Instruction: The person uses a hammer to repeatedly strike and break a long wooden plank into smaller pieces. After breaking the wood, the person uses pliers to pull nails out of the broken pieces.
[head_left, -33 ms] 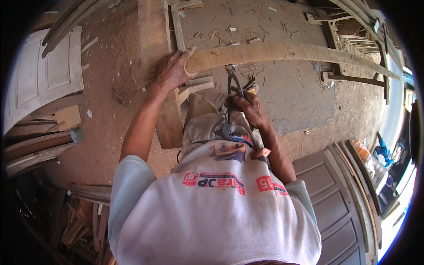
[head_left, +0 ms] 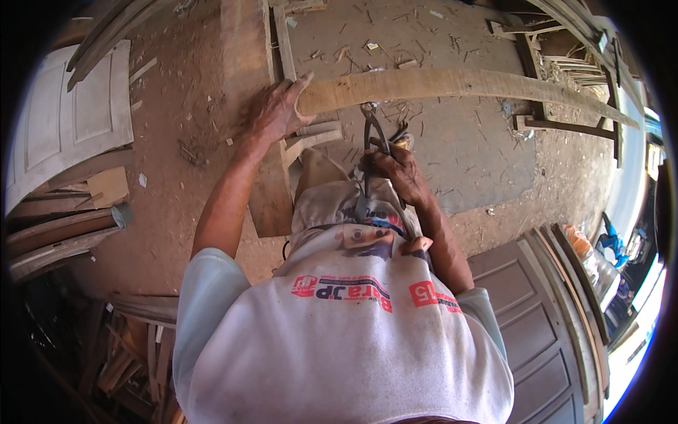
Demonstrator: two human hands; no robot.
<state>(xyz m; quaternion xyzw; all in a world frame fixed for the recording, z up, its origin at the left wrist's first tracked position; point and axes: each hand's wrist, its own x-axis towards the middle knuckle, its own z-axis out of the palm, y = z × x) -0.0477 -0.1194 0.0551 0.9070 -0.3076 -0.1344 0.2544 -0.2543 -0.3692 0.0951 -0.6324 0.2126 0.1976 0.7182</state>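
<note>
A long wooden plank (head_left: 424, 83) runs crosswise in front of me, from my left hand toward the far right. My left hand (head_left: 279, 112) grips its left end, with some fingers hidden beyond the wood. In my right hand (head_left: 399, 169) is a pair of metal pincers (head_left: 371, 127), the fingers wrapped round the handles. The head of the pincers meets the near edge of the plank; whether the jaws bite on anything is too small to tell. A wide board (head_left: 247, 53) lies lengthwise under the plank's left end, beside my left hand.
White panelled door (head_left: 78, 106) at far left, stacked timber (head_left: 63, 237) below it. A brown panelled door (head_left: 530, 318) leans with boards at lower right. Wooden frames (head_left: 565, 124) stand under the plank's right end. Wood chips litter the floor (head_left: 466, 162).
</note>
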